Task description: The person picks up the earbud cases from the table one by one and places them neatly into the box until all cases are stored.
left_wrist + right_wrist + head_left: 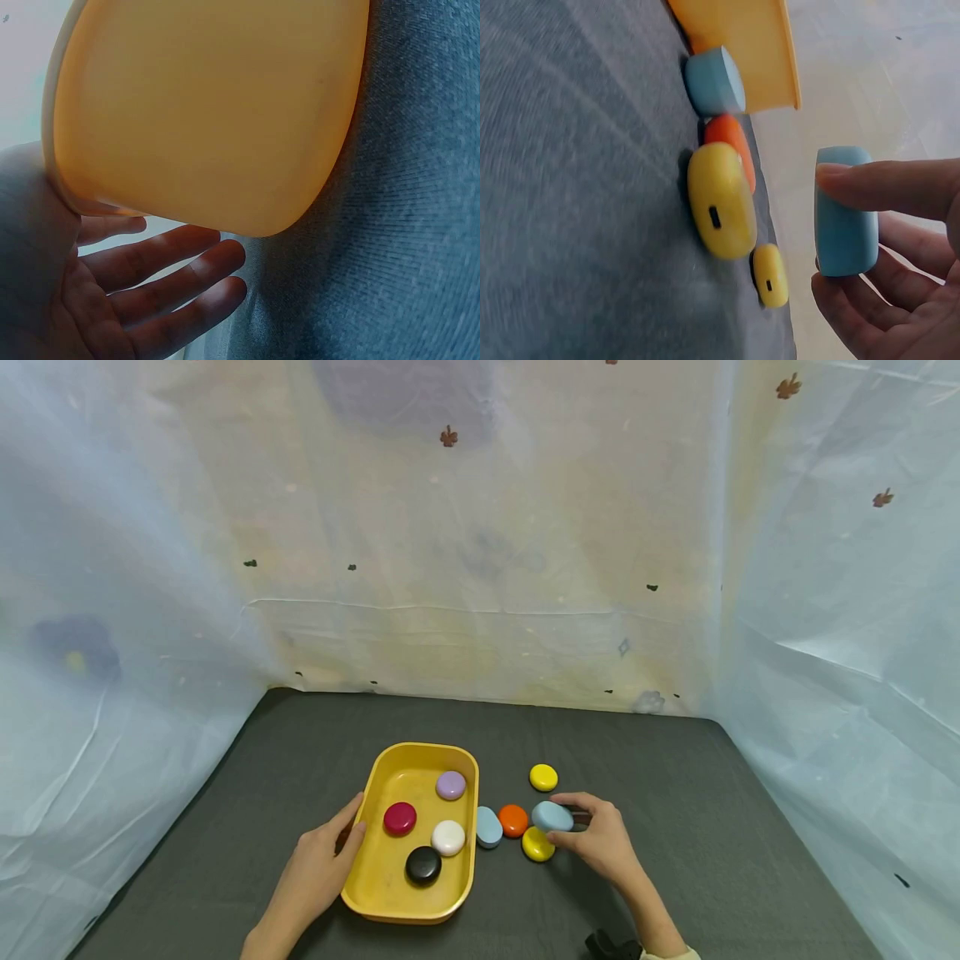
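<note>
My right hand pinches a light blue pebble-shaped piece between thumb and fingers. In the right wrist view that blue piece is held up off the grey cloth. Below it in the head view lies a glossy yellow piece, with an orange piece to its upper left. My left hand rests against the left side of a yellow tray, thumb and fingertips at the rim. The left wrist view shows its fingers extended and loose beside the tray wall.
Inside the tray sit a purple piece, a crimson one, a white one and a black one. Another light blue piece lies against the tray's right side. A second yellow piece lies farther back. Pale sheeting surrounds the table.
</note>
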Tool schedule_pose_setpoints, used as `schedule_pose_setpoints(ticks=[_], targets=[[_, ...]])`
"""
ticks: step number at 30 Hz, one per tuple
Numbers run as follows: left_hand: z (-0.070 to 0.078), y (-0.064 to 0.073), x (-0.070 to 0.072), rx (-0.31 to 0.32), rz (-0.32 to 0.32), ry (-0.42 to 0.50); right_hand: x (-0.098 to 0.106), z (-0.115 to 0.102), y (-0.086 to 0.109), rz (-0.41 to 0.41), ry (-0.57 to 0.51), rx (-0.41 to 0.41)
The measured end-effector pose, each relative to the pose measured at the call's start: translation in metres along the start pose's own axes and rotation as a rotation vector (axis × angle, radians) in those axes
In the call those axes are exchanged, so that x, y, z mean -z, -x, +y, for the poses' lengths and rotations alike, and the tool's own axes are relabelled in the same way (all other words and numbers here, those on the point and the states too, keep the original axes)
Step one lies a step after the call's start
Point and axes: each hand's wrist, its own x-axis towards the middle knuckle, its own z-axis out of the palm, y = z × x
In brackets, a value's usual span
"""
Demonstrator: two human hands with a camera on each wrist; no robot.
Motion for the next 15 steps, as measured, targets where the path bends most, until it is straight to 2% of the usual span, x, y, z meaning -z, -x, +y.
schedule_pose_setpoints(ticks=[15], targets=[[0.001,0.000,0.000,0.001,0.008,-0.008,-0.019,-0.023,0.007,-0.027,-0.084,0.020]])
